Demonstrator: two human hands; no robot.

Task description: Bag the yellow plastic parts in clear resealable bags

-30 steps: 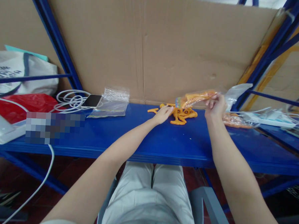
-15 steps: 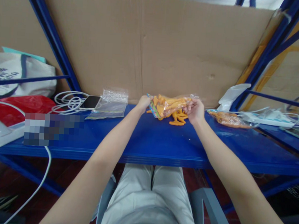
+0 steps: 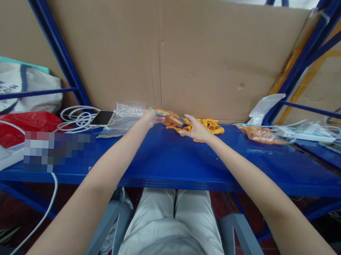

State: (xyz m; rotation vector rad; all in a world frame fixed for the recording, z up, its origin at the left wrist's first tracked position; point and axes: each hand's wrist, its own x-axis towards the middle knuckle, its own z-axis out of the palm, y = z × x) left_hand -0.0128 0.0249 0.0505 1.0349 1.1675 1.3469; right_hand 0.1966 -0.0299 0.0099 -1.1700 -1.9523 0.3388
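Observation:
My left hand [image 3: 152,117] is closed on the left end of a clear plastic bag [image 3: 171,118] with a colourful printed strip and orange plastic pieces inside. The bag lies low over the shelf top, near the cardboard. At its right end is my right hand [image 3: 198,129], thumb and fingers apart in a C shape, with no grip on the bag visible. Behind and to the right of that hand lie several loose orange plastic pieces [image 3: 213,126]. The hand hides part of this pile, and their exact kind is unclear.
Clear empty bags [image 3: 121,121] and a phone [image 3: 102,118] lie left, beside a coiled white cable [image 3: 76,118]. Another filled bag [image 3: 261,135] lies right, near a white power strip [image 3: 307,134]. A cardboard sheet [image 3: 197,56] stands behind the blue shelf [image 3: 168,165].
The bag has moved left and down with my left hand. My right hand has let go of its right end, shifted left and opened. More of the loose orange pieces now shows.

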